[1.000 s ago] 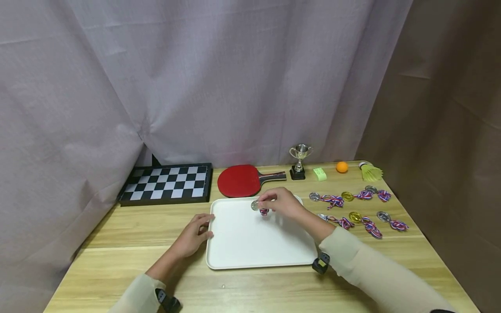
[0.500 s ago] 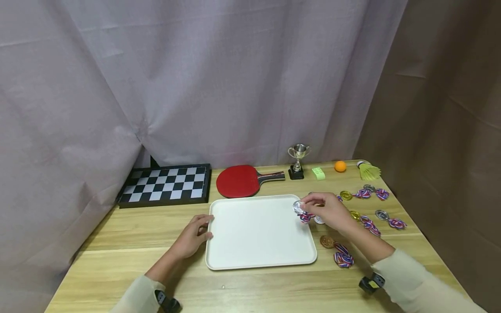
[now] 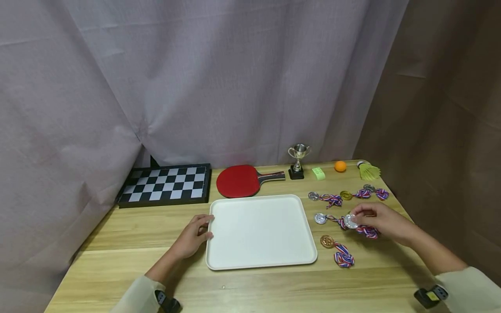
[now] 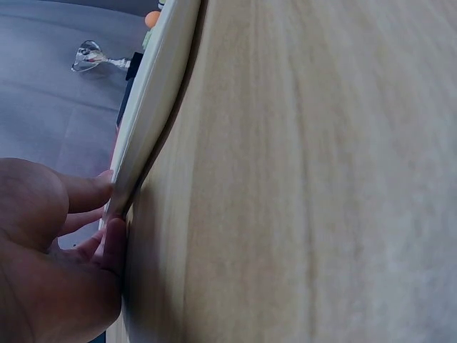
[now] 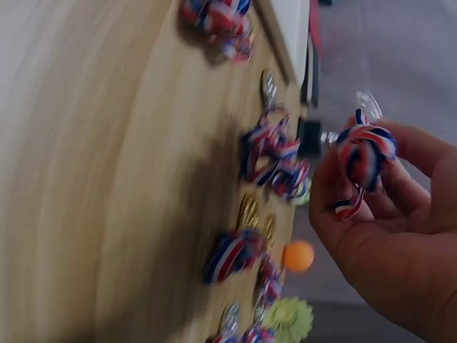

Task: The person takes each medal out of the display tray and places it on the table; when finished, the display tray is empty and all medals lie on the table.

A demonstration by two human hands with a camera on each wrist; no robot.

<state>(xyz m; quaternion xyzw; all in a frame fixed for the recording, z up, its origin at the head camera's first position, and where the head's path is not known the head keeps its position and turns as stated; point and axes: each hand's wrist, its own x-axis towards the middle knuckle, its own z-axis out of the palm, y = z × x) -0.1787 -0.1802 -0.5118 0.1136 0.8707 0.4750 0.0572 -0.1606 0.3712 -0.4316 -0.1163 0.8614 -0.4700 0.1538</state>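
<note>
In the head view my right hand [image 3: 377,219] pinches a silver medal [image 3: 350,221] with a striped ribbon, held over the medals at the table's right side. Close up in the right wrist view, its knotted red, white and blue ribbon [image 5: 366,153] hangs at the fingers. Beneath the hand lie ribboned medals partly hidden by it. To its left rest a silver medal [image 3: 320,218] and a bronze medal [image 3: 326,241]. My left hand [image 3: 190,237] grips the left rim of a white tray [image 3: 261,265], thumb and fingertips at the edge.
Along the back stand a checkered board [image 3: 168,183], a red table tennis paddle [image 3: 238,181], a small trophy cup [image 3: 299,161], a green item [image 3: 318,173], an orange ball [image 3: 340,166] and a yellow shuttlecock [image 3: 369,171]. A further silver medal [image 3: 313,196] and gold medal [image 3: 346,195] lie behind.
My right hand has carried the medal rightward, from above the tray to above the medals on the right. The bronze medal has come into sight. My left hand stays at the tray.
</note>
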